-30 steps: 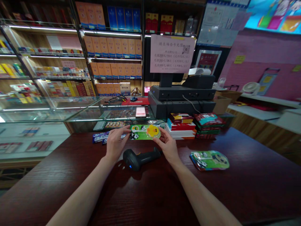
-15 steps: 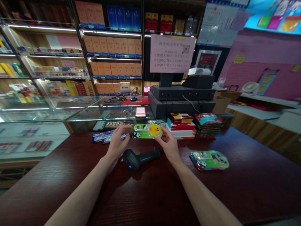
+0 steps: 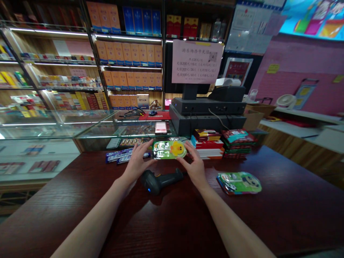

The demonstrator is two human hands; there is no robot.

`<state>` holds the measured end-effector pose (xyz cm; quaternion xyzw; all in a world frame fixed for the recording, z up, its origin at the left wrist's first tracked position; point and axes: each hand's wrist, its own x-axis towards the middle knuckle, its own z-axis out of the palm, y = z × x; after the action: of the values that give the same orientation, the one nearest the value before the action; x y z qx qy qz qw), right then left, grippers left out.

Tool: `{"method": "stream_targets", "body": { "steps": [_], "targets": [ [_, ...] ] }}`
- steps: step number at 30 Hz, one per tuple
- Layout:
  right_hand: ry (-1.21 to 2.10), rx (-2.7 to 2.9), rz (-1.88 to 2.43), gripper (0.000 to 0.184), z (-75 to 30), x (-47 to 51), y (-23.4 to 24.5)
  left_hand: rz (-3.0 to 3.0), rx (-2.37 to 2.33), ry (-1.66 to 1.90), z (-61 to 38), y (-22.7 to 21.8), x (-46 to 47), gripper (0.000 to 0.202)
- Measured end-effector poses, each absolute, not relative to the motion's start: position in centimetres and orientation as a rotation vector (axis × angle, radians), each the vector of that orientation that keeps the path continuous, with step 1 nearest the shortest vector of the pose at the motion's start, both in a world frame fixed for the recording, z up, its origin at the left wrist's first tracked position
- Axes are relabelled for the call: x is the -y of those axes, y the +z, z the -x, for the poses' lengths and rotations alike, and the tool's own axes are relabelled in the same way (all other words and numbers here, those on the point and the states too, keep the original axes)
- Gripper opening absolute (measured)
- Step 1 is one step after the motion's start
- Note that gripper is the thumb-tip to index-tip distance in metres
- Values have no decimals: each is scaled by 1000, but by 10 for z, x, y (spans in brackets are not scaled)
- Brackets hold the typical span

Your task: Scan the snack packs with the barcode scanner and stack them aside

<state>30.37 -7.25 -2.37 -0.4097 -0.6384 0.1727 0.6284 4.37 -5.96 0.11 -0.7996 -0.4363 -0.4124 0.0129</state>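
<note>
Between my two hands is a green blister pack [image 3: 169,149] with a yellow duck figure at its right end, held above the counter. My left hand [image 3: 138,161] grips its left end, thumb below and fingers above. At the rounded right end, my right hand [image 3: 194,164] pinches the edge the same way. A black handheld barcode scanner [image 3: 158,182] with a small blue light lies on the counter just below the pack. To the right, a small pile of similar green packs [image 3: 239,182], the top one with a panda-like face, rests on the dark wooden counter [image 3: 166,229].
Purple-wrapped bars [image 3: 118,155] lie left of my left hand. Beyond my right hand stand stacked snack packets [image 3: 238,143] and white-and-red boxes [image 3: 206,147]. A cash register [image 3: 209,111] with a paper sign [image 3: 197,61] is behind them. A glass display case [image 3: 129,130] borders the counter's far side.
The pack has tilted slightly, so its plastic now catches glare, and has moved a little to the right. My left hand's grip has shifted, its thumb now along the lower edge.
</note>
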Motion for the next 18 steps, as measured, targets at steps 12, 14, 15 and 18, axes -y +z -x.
{"method": "stream_targets", "body": {
  "steps": [12, 14, 15, 18],
  "targets": [
    [61, 1646, 905, 52, -300, 82, -14, 2524, 1354, -1274, -42, -13, 50, 82],
    [47, 1655, 900, 51, -300, 83, -13, 2528, 1336, -1272, -42, -13, 51, 79],
    [37, 1658, 895, 51, -300, 84, -13, 2532, 1330, -1268, -42, -12, 51, 78],
    [8, 1659, 908, 51, -301, 84, -13, 2531, 1339, -1247, -40, -10, 51, 78]
  ]
}}
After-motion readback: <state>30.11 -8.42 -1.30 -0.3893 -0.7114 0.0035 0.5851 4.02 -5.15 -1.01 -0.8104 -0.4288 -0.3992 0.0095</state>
